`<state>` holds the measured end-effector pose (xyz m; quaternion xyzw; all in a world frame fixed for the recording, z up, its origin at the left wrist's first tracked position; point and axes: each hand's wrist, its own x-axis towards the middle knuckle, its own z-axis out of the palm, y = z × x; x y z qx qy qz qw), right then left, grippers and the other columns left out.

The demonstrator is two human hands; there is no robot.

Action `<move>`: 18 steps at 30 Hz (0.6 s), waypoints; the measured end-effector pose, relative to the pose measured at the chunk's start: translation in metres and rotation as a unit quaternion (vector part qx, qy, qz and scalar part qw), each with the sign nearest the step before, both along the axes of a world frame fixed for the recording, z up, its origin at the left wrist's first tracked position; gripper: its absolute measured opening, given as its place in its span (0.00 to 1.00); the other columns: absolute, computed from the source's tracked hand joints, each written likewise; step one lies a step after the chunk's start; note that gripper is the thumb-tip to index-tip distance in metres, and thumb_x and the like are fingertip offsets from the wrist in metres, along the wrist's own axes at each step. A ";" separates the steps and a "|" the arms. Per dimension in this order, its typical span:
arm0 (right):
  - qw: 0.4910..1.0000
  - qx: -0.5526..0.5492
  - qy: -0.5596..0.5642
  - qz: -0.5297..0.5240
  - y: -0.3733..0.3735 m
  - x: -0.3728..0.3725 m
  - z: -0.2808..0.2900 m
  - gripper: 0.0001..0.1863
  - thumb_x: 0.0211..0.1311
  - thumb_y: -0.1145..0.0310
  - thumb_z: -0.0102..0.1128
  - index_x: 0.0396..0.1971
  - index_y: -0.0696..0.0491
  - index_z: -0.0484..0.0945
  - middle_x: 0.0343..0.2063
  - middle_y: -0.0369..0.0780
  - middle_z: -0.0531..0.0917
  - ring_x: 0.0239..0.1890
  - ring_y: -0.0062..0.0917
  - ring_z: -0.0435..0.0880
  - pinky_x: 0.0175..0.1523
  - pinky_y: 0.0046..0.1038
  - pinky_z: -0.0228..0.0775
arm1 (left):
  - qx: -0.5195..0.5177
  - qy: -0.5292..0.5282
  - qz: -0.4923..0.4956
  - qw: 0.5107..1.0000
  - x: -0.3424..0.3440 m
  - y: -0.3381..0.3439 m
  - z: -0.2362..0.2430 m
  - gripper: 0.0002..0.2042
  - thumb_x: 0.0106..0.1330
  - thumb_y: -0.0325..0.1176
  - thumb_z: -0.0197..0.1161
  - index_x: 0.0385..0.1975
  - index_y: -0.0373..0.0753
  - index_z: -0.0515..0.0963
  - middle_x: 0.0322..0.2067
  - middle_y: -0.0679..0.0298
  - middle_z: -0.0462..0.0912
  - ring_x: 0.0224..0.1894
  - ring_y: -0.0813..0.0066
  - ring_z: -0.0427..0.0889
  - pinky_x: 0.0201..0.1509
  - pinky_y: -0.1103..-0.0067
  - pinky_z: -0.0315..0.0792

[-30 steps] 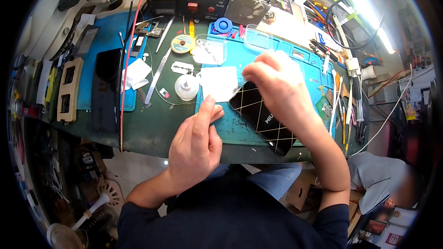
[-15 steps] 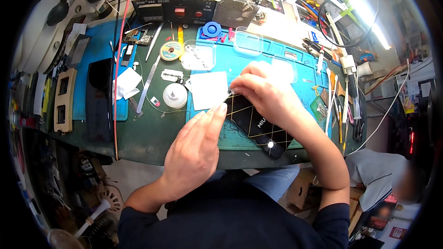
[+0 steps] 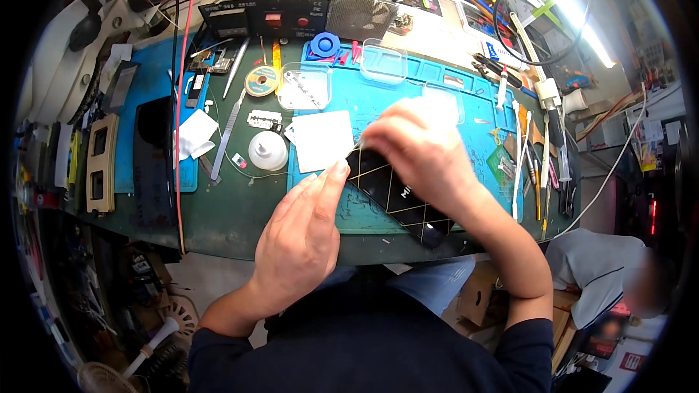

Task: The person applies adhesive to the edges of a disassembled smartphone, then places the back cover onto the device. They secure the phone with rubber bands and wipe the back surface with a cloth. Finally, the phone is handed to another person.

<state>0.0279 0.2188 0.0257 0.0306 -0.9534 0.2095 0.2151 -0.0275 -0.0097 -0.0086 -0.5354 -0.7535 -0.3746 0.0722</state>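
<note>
A black phone-like slab with thin gold lines (image 3: 397, 198) lies slanted on the blue work mat (image 3: 331, 211). My right hand (image 3: 415, 147) is over its upper part, slightly blurred. Its fingertips are pinched near the slab's far left corner, with a small whitish bit at them that I cannot make out. The fingers of my left hand (image 3: 302, 229) are stretched out close together, their tips against the slab's left edge. A white square sheet (image 3: 322, 141) lies just beyond those fingertips. Left of the sheet is a white round bottle with a nozzle (image 3: 268, 151).
Clear plastic boxes (image 3: 304, 87) and a solder spool (image 3: 260, 81) sit farther back. Another dark phone (image 3: 154, 160) lies at left, beside a red cable (image 3: 179, 116). Pens and swabs (image 3: 535, 167) line the right side. A person in a grey top (image 3: 593, 269) is at lower right.
The whole view has shifted slightly. My right hand has moved a little over the slab and now covers more of its lettering. My left hand keeps its place at the slab's edge.
</note>
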 end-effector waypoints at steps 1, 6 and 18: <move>1.000 0.013 0.004 0.020 -0.002 0.000 -0.001 0.04 0.61 0.73 0.69 0.35 0.52 0.83 0.33 0.39 0.81 0.36 0.37 0.82 0.42 0.36 0.77 | 0.000 -0.001 0.000 1.000 0.000 0.000 0.000 0.34 0.56 0.13 0.58 0.68 0.26 0.65 0.59 0.48 0.81 0.55 0.52 0.84 0.65 0.64 0.76; 1.000 0.007 0.004 -0.015 0.017 0.008 0.016 0.04 0.59 0.73 0.71 0.32 0.53 0.84 0.31 0.39 0.82 0.35 0.36 0.83 0.42 0.36 0.77 | 0.002 -0.005 0.004 1.000 0.000 0.000 -0.001 0.34 0.56 0.13 0.57 0.69 0.26 0.65 0.59 0.49 0.81 0.55 0.52 0.84 0.65 0.63 0.76; 0.999 -0.007 -0.023 0.026 -0.014 0.020 -0.004 0.04 0.61 0.72 0.68 0.33 0.52 0.80 0.33 0.40 0.77 0.39 0.35 0.79 0.48 0.35 0.73 | 0.000 -0.012 0.000 1.000 0.003 0.000 0.001 0.36 0.56 0.12 0.56 0.70 0.27 0.64 0.60 0.49 0.80 0.56 0.51 0.83 0.65 0.63 0.75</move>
